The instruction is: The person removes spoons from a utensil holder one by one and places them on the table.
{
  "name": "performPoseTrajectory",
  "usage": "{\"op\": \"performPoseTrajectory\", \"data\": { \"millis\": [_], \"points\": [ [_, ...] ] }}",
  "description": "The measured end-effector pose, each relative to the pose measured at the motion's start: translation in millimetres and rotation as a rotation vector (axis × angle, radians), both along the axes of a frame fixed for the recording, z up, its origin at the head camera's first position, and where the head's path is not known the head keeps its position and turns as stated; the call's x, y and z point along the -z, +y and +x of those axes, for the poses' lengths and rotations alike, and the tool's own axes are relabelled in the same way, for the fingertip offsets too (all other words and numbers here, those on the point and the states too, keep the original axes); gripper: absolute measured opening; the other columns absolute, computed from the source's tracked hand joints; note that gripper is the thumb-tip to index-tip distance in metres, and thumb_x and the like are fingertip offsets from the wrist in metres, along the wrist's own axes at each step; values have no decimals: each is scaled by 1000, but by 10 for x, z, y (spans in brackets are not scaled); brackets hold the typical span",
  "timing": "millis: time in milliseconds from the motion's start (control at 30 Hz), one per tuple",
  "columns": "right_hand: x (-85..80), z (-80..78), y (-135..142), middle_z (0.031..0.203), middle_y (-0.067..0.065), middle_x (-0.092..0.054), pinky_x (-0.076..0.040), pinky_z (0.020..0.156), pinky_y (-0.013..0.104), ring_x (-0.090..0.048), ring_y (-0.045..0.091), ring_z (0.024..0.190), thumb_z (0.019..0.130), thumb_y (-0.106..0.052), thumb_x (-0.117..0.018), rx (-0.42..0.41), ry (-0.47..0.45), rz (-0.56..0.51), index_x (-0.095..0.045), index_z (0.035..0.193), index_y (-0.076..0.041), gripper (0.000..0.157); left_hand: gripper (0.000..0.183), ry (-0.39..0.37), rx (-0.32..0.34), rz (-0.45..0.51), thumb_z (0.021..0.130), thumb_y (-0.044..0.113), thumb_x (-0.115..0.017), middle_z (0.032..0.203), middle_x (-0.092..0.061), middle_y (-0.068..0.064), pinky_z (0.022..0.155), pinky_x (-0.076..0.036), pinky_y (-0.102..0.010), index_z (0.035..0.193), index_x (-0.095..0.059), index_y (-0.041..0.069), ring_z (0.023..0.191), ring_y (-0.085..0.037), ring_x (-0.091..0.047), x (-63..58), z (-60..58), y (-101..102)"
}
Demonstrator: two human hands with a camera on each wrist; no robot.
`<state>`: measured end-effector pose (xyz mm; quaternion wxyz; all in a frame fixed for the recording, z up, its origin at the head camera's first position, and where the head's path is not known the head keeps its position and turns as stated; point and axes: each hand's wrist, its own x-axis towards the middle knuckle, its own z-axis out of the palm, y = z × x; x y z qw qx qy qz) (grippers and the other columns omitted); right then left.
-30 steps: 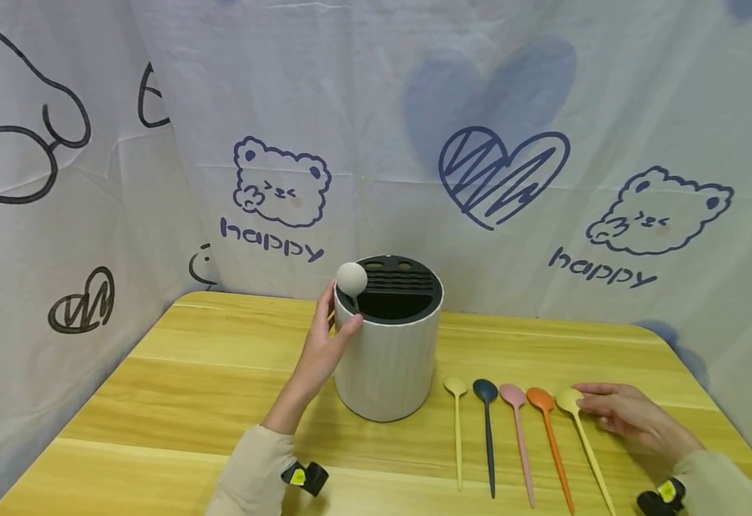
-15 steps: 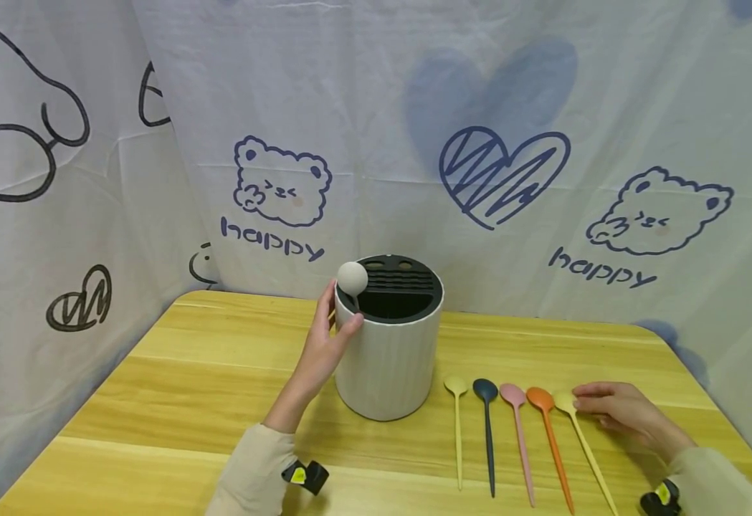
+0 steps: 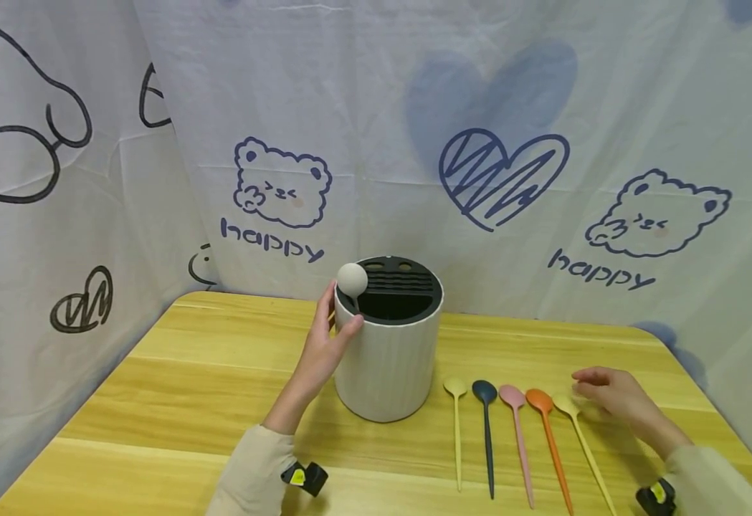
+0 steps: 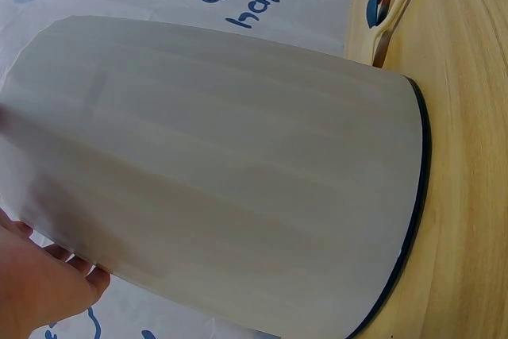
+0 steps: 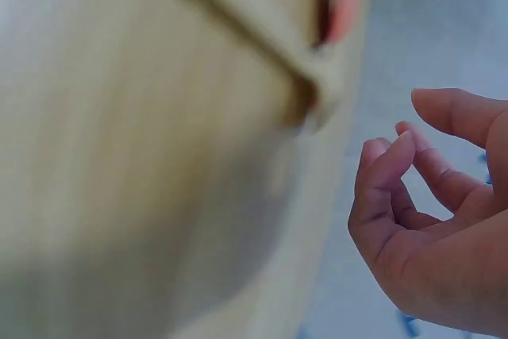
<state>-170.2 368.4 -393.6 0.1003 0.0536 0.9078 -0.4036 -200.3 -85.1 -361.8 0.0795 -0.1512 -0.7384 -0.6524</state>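
My left hand (image 3: 327, 347) grips the side of a white ribbed utensil holder (image 3: 385, 373) with a black slotted top, thumb at the front rim and fingers on its left side. A whitish round spoon head (image 3: 352, 279) sticks up from the top beside that hand. In the left wrist view the holder (image 4: 222, 164) stands on the wood, with curled fingertips against its side. My right hand (image 3: 621, 401) hovers above the rightmost pale yellow spoon (image 3: 588, 451), fingers loosely bent and nothing between them. In the right wrist view this spoon (image 5: 246, 17) is blurred, apart from the hand.
Left of that spoon lie an orange spoon (image 3: 551, 444), a pink spoon (image 3: 519, 437), a dark blue spoon (image 3: 488, 437) and another yellow spoon (image 3: 457, 437), side by side on the wooden table (image 3: 221, 358). A printed cloth (image 3: 382, 107) hangs behind.
My right hand has let go of the rightmost yellow spoon's head and risen; that spoon shifted slightly left to lie near the orange one. The left hand and holder have stayed put.
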Motion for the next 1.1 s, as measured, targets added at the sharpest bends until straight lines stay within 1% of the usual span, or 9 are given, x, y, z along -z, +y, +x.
{"op": "performPoseTrajectory", "data": {
  "millis": [100,200,300,367,500,633,867,1033,1100],
  "points": [
    [-140,2,-147,120,29,-58,-54,74,41,-57,38,105,99,-22,-53,-40,48,32,-49,128,14,47,80,-2,-2,-3,91,34,-54,160,-11,-13,115,-15,-49,155,-12,11,144,-32,-15,0,0,1],
    [-269,24,-318,123,29,-56,-54,78,45,-54,43,110,100,-24,-52,-85,112,54,-50,130,12,47,80,-9,-2,-3,92,34,-54,160,-11,-13,115,-15,-50,155,-12,11,144,-32,-15,5,-2,4],
    [-380,29,-505,121,27,-59,-54,79,45,-56,41,108,99,-21,-53,-124,198,76,-54,129,10,43,79,-12,-4,-6,92,35,-53,160,-11,-12,115,-15,-50,155,-12,11,144,-32,-15,16,-8,7],
    [-454,16,-631,122,27,-59,-54,81,44,-57,40,108,99,-19,-54,-146,235,80,-55,128,9,41,79,-12,-6,-9,92,35,-54,160,-11,-12,115,-15,-50,155,-12,12,144,-32,-15,21,-12,8],
    [-613,-23,-871,123,24,-60,-55,81,38,-59,37,108,99,-19,-55,-194,275,16,-56,128,7,40,80,-10,-9,-12,92,35,-54,160,-12,-13,115,-15,-50,156,-12,12,144,-32,-16,18,-14,7],
    [-804,-72,-1075,120,20,-63,-55,78,31,-61,33,106,98,-21,-56,-236,310,-14,-58,128,4,39,79,-9,-7,-14,92,35,-53,160,-11,-12,115,-15,-50,156,-11,12,144,-32,-15,8,-9,5],
    [-1071,-194,-1403,116,15,-66,-55,81,36,-62,29,104,98,-17,-55,-306,365,-38,-61,125,2,33,79,-4,-3,-4,92,33,-54,160,-12,-12,115,-14,-50,156,-12,12,144,-30,-15,11,1,16],
    [-1224,-262,-1631,112,14,-67,-56,79,37,-63,27,99,97,-14,-57,-349,453,12,-65,120,1,28,79,-7,-6,-13,93,34,-53,160,-11,-12,115,-15,-49,156,-11,12,144,-30,-15,16,1,12],
    [-1277,-294,-1739,111,13,-68,-55,79,39,-62,27,99,97,-14,-57,-353,471,28,-66,119,0,27,79,-10,-5,-17,93,35,-53,160,-10,-12,115,-14,-50,156,-11,13,144,-31,-14,11,0,-1]
  ]
}}
